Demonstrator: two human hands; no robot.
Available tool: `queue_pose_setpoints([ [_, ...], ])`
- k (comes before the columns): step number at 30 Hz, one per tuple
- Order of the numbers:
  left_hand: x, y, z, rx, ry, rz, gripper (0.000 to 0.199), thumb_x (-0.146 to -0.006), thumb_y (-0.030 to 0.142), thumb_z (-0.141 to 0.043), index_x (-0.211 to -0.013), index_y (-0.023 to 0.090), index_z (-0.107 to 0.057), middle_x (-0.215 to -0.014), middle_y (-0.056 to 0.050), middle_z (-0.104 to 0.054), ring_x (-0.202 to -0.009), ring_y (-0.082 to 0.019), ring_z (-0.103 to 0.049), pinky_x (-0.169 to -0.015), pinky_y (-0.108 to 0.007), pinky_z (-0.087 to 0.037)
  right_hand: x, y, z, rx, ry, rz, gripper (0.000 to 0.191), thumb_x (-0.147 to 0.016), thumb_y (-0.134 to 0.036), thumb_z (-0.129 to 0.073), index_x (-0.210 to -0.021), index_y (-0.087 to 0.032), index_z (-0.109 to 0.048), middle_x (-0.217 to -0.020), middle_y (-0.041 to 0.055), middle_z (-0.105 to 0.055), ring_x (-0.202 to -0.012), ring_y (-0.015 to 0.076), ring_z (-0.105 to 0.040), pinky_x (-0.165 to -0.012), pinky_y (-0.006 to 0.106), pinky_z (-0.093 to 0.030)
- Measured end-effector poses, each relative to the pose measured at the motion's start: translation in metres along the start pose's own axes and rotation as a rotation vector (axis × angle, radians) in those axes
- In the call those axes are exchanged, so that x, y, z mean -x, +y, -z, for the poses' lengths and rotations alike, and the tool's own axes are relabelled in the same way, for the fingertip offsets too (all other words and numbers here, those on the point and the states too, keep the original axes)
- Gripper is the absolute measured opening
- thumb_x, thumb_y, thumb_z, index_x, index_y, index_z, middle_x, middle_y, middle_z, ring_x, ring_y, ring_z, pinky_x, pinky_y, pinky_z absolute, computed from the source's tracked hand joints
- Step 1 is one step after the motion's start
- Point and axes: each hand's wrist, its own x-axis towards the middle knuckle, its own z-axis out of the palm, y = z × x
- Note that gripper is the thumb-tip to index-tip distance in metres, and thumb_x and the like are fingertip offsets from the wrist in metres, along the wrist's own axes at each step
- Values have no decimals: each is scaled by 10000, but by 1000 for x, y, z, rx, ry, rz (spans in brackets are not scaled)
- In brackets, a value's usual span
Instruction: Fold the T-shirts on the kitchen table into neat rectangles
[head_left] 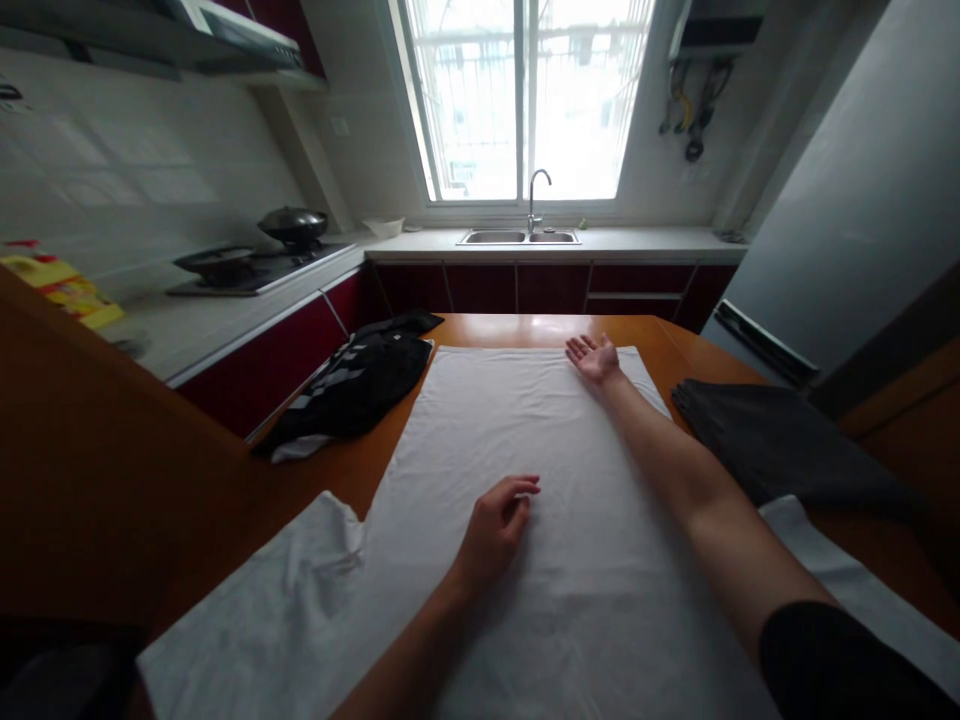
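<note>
A white T-shirt [480,430] lies spread flat on the wooden table [540,328], its hem toward the window and its sleeves out to both sides near me. Over the middle of the shirt is my left hand [496,525], fingers loosely curved and apart, with nothing in it. My right hand [596,360] is stretched out at the shirt's far right part, palm turned up and fingers spread, holding nothing. Whether either hand touches the cloth I cannot tell. My right forearm passes over the shirt's right side.
A black garment with grey stripes [360,375] lies at the table's left edge. Folded dark grey cloth [772,435] rests on the right. Beyond are a counter with a sink [491,238], a stove with a wok [294,225], and a refrigerator [847,200].
</note>
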Motion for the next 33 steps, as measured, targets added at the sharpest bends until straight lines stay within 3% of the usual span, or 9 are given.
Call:
queue_pose_setpoints([
  [5, 0, 3, 0, 6, -2, -4, 232, -901, 177, -508, -997, 204, -718, -1202, -91, -700, -1149, -228, -635, -1004, -389, -495, 14, 35, -27, 76, -655, -481, 417, -1031, -426, -359, -1216, -127, -582, -1285, 177, -638, -1144, 241, -645, -1039, 506, -457],
  [7, 0, 4, 0, 11, 0, -3, 233, -901, 172, -509, -998, 204, -719, -1198, -90, -701, -1143, -225, -638, -998, -383, -496, 10, 40, -30, 78, -557, -479, 359, -1011, -372, -403, -1221, -135, -571, -1253, 175, -646, -1114, 244, -659, -1019, 523, -475],
  [11, 1, 3, 1, 18, 12, -8, 219, -900, 177, -526, -984, 214, -725, -1192, -85, -704, -1141, -229, -642, -982, -375, -506, -8, 29, -27, -46, -80, -93, 342, -1000, -344, -302, -1210, -221, -542, -1225, 104, -635, -1092, 160, -650, -984, 413, -514],
  [14, 0, 2, 0, 21, 18, -16, 221, -898, 175, -528, -981, 218, -728, -1187, -83, -707, -1136, -229, -647, -976, -373, -511, -9, 14, -23, -80, -20, 14, 362, -998, -355, -243, -1191, -272, -538, -1255, 58, -626, -1116, 124, -633, -975, 357, -516],
  [16, 0, 2, 0, 18, 22, -24, 226, -896, 169, -523, -976, 218, -728, -1182, -80, -710, -1126, -224, -653, -977, -370, -510, 3, 5, -24, -50, -90, 35, 339, -989, -378, -297, -1155, -257, -566, -1277, 66, -635, -1122, 147, -640, -965, 365, -522],
  [20, -1, 2, -1, 2, 29, -30, 222, -886, 172, -525, -963, 210, -730, -1172, -85, -714, -1116, -221, -655, -947, -356, -524, 57, -11, -30, 317, -319, 106, 313, -955, -387, -448, -1151, -211, -620, -1298, 99, -655, -1077, 203, -671, -965, 422, -517],
  [24, -2, 1, -2, 12, 29, -34, 220, -879, 186, -528, -965, 203, -730, -1174, -94, -713, -1116, -225, -656, -915, -351, -543, 137, -21, -21, 902, -280, 402, 303, -883, -290, -563, -1132, -159, -677, -1201, 137, -701, -1045, 242, -677, -993, 482, -496],
  [28, -4, 0, -3, 13, 26, -35, 213, -876, 213, -531, -957, 196, -727, -1185, -99, -708, -1129, -231, -651, -909, -358, -551, 225, -26, 17, 1303, -273, 662, 412, -928, -298, -522, -1308, -177, -627, -1363, 136, -617, -1288, 260, -548, -1132, 488, -389],
  [33, -5, -2, -5, 30, 12, -50, 211, -869, 226, -536, -952, 187, -726, -1189, -106, -704, -1131, -232, -649, -907, -369, -556, 314, -16, 80, 1541, -168, 667, 520, -998, -322, -402, -1494, -173, -444, -1572, 128, -395, -1468, 237, -332, -1215, 465, -275],
])
